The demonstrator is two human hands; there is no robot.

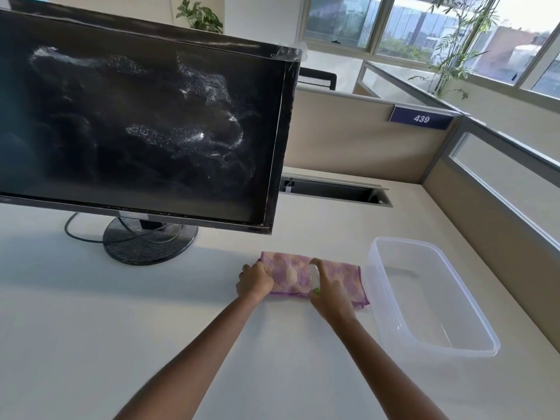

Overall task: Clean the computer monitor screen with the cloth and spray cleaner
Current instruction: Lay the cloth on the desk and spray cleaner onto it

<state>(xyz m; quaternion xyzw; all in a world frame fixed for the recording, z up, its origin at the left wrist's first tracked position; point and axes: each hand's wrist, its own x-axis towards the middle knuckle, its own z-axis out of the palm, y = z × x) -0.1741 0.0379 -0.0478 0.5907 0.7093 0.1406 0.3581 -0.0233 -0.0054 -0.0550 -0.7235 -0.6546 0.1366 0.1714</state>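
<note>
Cloth [286, 272] lies lengthwise left to right, left hand [254, 281] gripping its left end, right hand [331, 298] curled round spray bottle [314, 275]

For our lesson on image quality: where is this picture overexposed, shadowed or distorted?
Head view: the windows are blown out at top right; droplets glint on the monitor screen; a soft shadow lies on the desk under it; the wide lens leans the monitor's edges.
</note>
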